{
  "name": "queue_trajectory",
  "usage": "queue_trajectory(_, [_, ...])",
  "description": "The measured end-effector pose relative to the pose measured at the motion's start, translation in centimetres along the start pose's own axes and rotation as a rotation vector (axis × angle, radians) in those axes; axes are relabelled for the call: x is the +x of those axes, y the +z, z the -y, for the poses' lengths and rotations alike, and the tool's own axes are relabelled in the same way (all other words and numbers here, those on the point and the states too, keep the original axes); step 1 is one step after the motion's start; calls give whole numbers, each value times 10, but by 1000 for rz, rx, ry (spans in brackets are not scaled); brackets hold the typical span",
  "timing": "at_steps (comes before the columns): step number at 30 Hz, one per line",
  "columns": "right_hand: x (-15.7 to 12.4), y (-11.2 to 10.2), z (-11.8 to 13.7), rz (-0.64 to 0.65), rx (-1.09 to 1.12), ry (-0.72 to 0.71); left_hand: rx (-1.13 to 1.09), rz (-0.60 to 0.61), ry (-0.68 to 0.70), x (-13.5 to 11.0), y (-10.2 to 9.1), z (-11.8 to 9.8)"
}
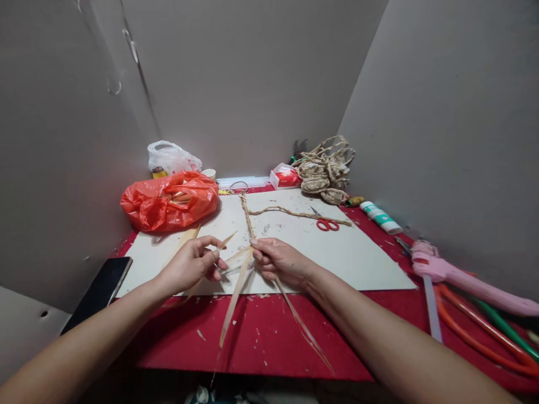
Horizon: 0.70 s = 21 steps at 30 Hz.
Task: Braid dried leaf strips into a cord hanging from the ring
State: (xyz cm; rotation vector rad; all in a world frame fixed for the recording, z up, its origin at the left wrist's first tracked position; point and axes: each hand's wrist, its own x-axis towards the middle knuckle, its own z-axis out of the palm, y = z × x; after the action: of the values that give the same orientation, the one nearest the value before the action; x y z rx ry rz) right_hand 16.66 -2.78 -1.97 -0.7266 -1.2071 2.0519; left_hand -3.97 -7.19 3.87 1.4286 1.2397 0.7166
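A braid of dry, straw-coloured husk strips (247,216) runs down the white board from a metal ring (238,188). My right hand (273,258) is closed on the braid's lower end, thumb and fingers pinching it. Loose strips fan out below that grip; one pale husk strip (236,306) hangs over the board's front edge. My left hand (197,261), just left of the braid, pinches a thin husk strip (228,240) between thumb and fingers. A thin twisted cord (295,212) branches rightward from the braid, passing near red-handled scissors (327,225).
On the left are a red plastic bag (168,202) and a black phone (99,289). Coiled woven pieces (324,174) are heaped at the back right. A white-green roll (381,217) and a pink glue gun (455,275) lie right of the white board (370,258).
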Motion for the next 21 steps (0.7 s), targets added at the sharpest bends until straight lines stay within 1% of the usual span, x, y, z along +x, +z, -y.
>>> queue_trajectory(1, [0, 0, 1, 0, -3, 7, -38, 27, -28, 3, 5, 1])
queue_trajectory(3, [0, -1, 1, -1, -3, 18, -28, 23, -38, 8, 11, 2])
queue_trajectory(7, [0, -3, 1, 0, 3, 25, 89, -126, 89, 12, 15, -2])
queue_trajectory(10, [1, -4, 0, 5, 17, 24, 66, -182, 145, 16, 16, -2])
queue_trajectory(14, [1, -4, -1, 10, 39, 14, -63, -165, 152, 23, 19, 4])
queue_trajectory(18, [1, -3, -1, 7, 55, 28, -232, -86, 63, 28, 26, 12])
queue_trajectory(21, [2, -2, -1, 2, 54, 37, -293, -67, -5, 31, 29, 15])
